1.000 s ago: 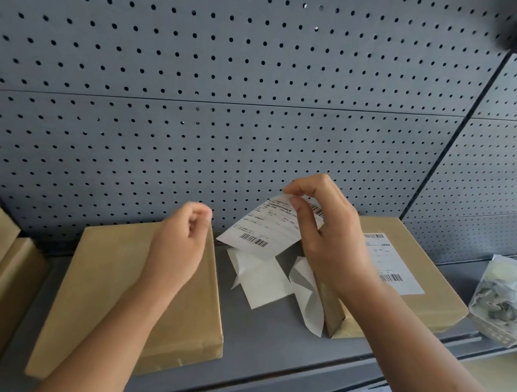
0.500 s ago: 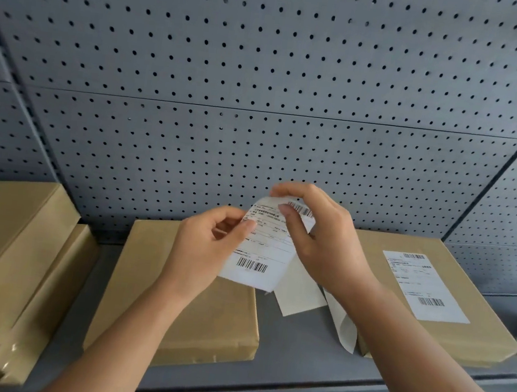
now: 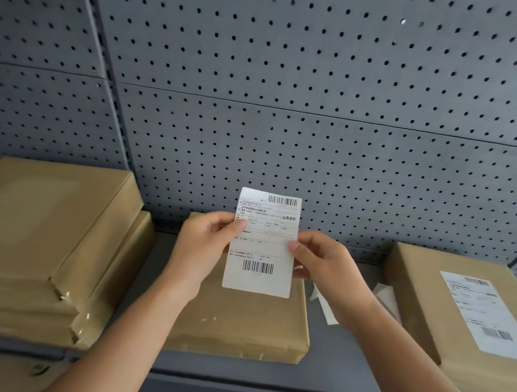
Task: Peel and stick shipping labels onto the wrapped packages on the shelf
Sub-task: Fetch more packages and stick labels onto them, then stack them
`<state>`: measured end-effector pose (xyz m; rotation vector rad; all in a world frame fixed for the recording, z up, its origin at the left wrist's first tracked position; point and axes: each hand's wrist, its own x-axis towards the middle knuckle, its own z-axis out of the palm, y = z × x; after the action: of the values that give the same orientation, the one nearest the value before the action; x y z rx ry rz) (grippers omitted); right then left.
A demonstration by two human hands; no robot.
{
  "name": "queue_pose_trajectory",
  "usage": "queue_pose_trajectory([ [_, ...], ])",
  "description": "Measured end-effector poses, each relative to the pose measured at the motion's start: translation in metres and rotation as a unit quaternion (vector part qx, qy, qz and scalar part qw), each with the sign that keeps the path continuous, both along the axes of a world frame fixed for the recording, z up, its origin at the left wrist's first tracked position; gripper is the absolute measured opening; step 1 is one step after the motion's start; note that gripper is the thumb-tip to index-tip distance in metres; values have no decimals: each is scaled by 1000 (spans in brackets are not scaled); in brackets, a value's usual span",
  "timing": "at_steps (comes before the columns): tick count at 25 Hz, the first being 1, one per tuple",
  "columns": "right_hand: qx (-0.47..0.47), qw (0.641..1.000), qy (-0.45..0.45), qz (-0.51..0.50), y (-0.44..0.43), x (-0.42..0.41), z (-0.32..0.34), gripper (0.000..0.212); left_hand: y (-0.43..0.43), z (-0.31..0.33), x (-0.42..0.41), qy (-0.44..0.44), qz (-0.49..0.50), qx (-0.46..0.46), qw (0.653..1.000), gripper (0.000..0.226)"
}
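A white shipping label (image 3: 262, 245) with two barcodes is held upright above a brown wrapped package (image 3: 244, 324) in the middle of the grey shelf (image 3: 337, 365). My left hand (image 3: 202, 247) pinches the label's left edge and my right hand (image 3: 324, 262) pinches its right edge. The package under it carries no label. At the right lies another brown package (image 3: 431, 314) with a label (image 3: 486, 315) stuck on its top. A stack of brown packages (image 3: 36, 240) sits at the left.
White backing papers (image 3: 381, 299) lie on the shelf between the middle and right packages. A grey pegboard wall (image 3: 294, 102) rises close behind the shelf. The shelf's front lip (image 3: 259, 388) runs across below the packages.
My left hand came up from the middle package and took the label's left edge. Both hands turned the label upright and flat over the middle package. The view shifted left.
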<state>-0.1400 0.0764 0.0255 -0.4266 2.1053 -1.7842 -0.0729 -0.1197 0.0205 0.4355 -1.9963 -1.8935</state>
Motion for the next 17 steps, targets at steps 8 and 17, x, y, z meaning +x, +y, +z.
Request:
queue_pose_trajectory([
  [8,85,996,-8,-18,-34,3,-20,16,-32,-22,9,-53,11,-123,991,16],
  [17,182,980,65,-43,-53,0,-40,21,-44,-45,0,-125,41,-273,953,26],
])
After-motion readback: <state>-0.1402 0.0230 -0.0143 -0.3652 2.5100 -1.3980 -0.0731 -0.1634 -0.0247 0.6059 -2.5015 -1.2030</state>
